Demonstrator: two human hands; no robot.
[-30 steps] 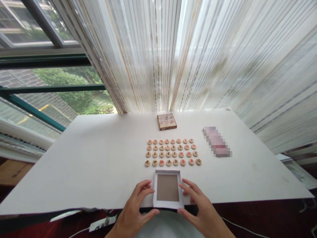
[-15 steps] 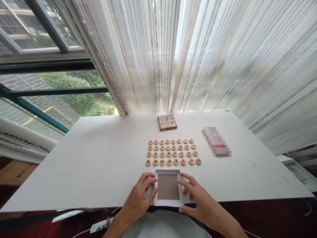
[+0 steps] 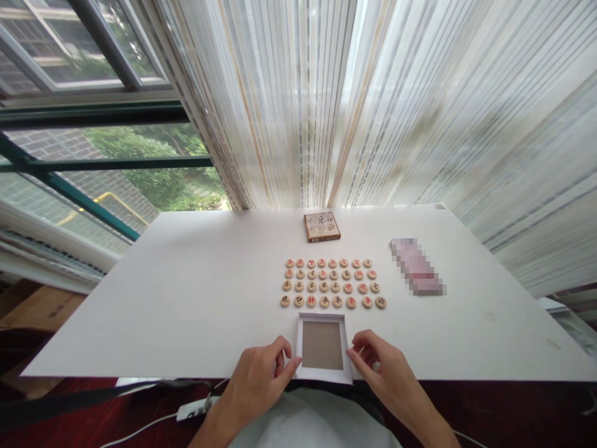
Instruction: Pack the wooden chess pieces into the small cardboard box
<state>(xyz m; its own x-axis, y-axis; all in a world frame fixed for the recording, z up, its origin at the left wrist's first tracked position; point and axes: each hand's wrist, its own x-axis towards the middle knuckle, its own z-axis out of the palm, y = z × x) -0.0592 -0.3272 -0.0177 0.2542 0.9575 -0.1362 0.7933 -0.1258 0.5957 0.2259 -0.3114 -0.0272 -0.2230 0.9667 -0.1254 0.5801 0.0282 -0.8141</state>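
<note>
A shallow open box tray (image 3: 321,374) with white walls and a grey-brown bottom lies at the table's front edge. Beside its left wall is my left hand (image 3: 261,376), fingers loosely curled and thumb tip at the wall. My right hand (image 3: 385,370) is at the opposite wall, its fingers bent and its thumb close to or touching the rim. Neither hand is wrapped round the tray. Just beyond it, round wooden Chinese chess pieces (image 3: 324,302) with red and black characters lie face up in several neat rows.
A flat printed box (image 3: 322,227) stands behind the pieces on the white table (image 3: 186,280). To the right lies a pinkish, pixelated item (image 3: 416,266). A curtain (image 3: 298,106) and an open window (image 3: 107,162) border the far side. Below the front edge is a power strip (image 3: 196,407).
Both hands have loosened from the tray: the fingers that lay over its walls are drawn back and curled. The whole view has shifted slightly; the pieces keep their rows.
</note>
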